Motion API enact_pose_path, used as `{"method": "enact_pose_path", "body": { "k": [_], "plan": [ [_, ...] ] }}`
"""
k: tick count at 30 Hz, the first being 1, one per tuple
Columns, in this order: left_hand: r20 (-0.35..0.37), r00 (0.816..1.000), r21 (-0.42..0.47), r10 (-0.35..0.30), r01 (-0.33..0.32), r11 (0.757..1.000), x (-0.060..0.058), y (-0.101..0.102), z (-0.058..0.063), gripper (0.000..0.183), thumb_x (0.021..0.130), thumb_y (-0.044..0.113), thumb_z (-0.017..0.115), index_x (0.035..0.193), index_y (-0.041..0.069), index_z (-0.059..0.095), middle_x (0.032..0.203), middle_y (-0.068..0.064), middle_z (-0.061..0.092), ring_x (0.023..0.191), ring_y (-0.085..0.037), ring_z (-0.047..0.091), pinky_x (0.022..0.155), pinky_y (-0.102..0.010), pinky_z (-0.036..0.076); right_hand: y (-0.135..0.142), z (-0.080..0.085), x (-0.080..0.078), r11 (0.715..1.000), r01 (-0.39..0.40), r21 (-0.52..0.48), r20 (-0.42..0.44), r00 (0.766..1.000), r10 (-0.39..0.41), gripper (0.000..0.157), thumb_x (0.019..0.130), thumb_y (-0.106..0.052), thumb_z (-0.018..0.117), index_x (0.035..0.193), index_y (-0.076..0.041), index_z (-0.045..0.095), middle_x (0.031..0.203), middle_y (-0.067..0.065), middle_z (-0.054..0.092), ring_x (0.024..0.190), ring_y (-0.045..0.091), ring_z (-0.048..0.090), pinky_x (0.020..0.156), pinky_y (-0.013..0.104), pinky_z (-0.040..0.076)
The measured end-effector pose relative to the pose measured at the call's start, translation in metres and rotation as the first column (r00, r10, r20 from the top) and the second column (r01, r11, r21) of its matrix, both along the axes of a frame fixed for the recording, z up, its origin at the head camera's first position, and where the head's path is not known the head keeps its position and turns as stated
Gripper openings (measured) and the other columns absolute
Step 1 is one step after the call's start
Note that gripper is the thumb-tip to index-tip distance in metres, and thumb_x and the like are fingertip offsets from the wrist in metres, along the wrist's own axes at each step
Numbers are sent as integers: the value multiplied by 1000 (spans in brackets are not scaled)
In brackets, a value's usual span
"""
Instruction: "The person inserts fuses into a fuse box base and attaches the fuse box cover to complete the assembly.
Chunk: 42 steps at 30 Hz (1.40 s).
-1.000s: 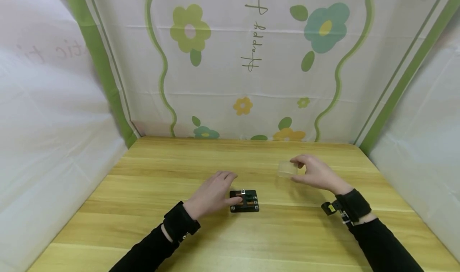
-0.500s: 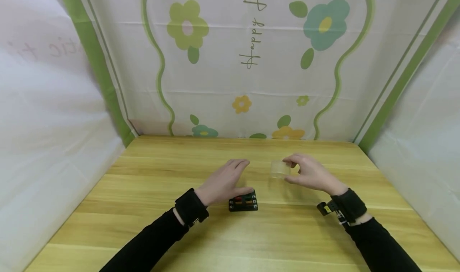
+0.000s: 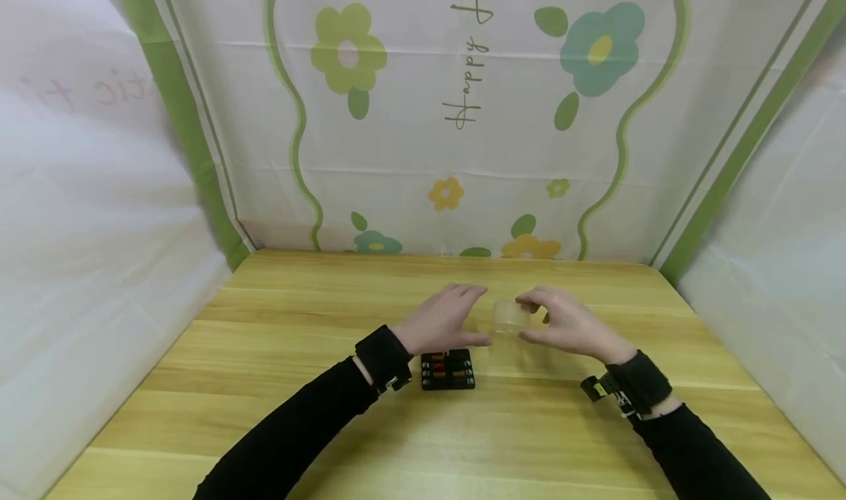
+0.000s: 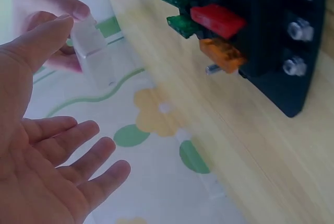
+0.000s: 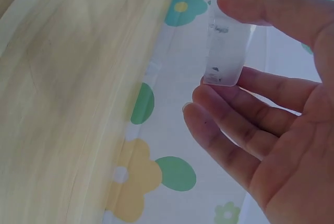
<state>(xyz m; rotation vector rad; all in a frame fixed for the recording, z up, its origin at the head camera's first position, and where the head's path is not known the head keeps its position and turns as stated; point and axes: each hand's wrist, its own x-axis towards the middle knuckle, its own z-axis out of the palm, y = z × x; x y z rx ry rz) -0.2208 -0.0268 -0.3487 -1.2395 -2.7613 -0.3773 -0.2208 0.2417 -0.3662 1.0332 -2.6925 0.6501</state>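
A clear plastic cover (image 3: 507, 318) is held in the air by my right hand (image 3: 573, 327), which pinches its right side. The right wrist view shows the thumb on one edge of the cover (image 5: 227, 44) and the fingers at the other. My left hand (image 3: 441, 319) hangs to the left of the cover, fingers spread and holding nothing. Just below that hand lies a black fuse block (image 3: 449, 382) on the table. Up close in the left wrist view, the fuse block (image 4: 279, 62) carries red, orange and green blade fuses and a row of metal screws.
The light wooden table (image 3: 529, 441) reaches back to a white cloth wall (image 3: 396, 140) printed with flowers. More white cloth closes off the left and right sides.
My left hand has left the fuse block, moving forward and right toward the cover. My right hand has carried the cover slightly left.
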Motion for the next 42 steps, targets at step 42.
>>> {"method": "enact_pose_path", "body": {
  "k": [42],
  "plan": [
    [-15, 999, 91, -53, 54, 994, -2, -6, -8, 61, 84, 47, 68, 130, 9, 55, 124, -3, 57, 117, -18, 46, 90, -25, 38, -26, -4, 6, 986, -144, -82, -87, 987, 137, 51, 77, -27, 78, 120, -6, 61, 105, 4, 61, 90, 14, 56, 65, 26, 48]
  ]
}}
